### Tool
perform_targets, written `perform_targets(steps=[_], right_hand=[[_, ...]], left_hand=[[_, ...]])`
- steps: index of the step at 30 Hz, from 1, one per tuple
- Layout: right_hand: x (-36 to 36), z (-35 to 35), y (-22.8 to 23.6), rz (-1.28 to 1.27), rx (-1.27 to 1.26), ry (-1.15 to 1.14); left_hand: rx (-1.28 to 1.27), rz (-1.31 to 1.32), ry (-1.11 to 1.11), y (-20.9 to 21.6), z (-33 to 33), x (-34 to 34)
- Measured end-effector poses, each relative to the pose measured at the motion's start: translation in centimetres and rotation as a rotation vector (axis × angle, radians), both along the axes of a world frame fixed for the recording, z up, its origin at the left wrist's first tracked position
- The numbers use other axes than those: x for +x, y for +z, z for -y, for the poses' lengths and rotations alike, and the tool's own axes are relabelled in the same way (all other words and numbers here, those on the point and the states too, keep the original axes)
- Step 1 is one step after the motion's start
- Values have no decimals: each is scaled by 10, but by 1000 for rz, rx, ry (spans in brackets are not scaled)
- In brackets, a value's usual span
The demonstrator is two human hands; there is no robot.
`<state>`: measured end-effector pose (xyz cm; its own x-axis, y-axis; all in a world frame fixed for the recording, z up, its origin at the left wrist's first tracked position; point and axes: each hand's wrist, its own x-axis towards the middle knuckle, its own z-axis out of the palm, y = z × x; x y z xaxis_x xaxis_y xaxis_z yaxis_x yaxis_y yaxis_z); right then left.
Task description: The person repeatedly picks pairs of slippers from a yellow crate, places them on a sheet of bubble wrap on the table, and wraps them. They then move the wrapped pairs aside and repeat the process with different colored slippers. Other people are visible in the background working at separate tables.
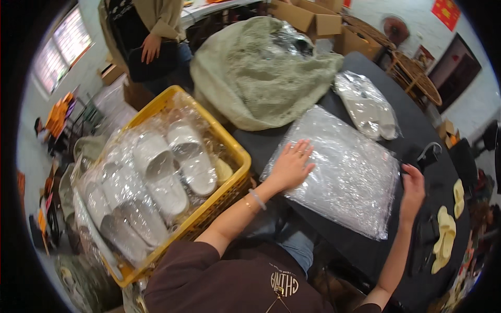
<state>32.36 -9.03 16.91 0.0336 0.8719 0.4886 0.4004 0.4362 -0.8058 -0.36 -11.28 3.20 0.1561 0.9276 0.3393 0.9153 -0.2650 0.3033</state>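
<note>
A stack of clear, shiny plastic bags (344,172) lies flat on the dark table in front of me. My left hand (292,166) rests on its left part with the fingers stretched out, holding nothing. Beside the right edge of the stack is my right hand (413,190), its fingers loosely bent and apart; I see nothing held in it. Beyond the stack sits a pair of pale slides in clear wrapping (368,107). To my left, a yellow plastic crate (237,151) holds several white slides (159,172) in clear bags.
A large pale green woven sack (245,78) stands on the table's far side, with wrapped items at its mouth. Yellow slides (443,240) lie at the right table edge, near a black hanger (430,150). Behind are cardboard boxes (308,18) and a standing person (148,41).
</note>
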Motion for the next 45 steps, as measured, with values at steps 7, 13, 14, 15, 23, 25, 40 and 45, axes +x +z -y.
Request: perform_targets(steps=[7, 13, 14, 15, 23, 25, 40, 45], right_hand=[[-202, -39, -46, 609, 76, 407], [-217, -90, -148, 172, -147, 291], [-216, -88, -145, 74, -254, 299], [-212, -87, -145, 105, -219, 333], [-210, -87, -145, 128, -213, 461], [-209, -90, -148, 167, -184, 463], [-212, -86, -144, 210, -179, 449], [-205, -93, -150, 262, -185, 439]], left_hand=[[-8, 24, 7, 6, 3, 3], [256, 327, -7, -10, -3, -2], [247, 424, 3, -11, -1, -4], [239, 522, -1, -8, 2, -2], [533, 465, 124, 59, 91, -3], [583, 417, 246, 110, 154, -28], [47, -135, 1966, 67, 482, -186], [78, 228, 1841, 82, 508, -190]])
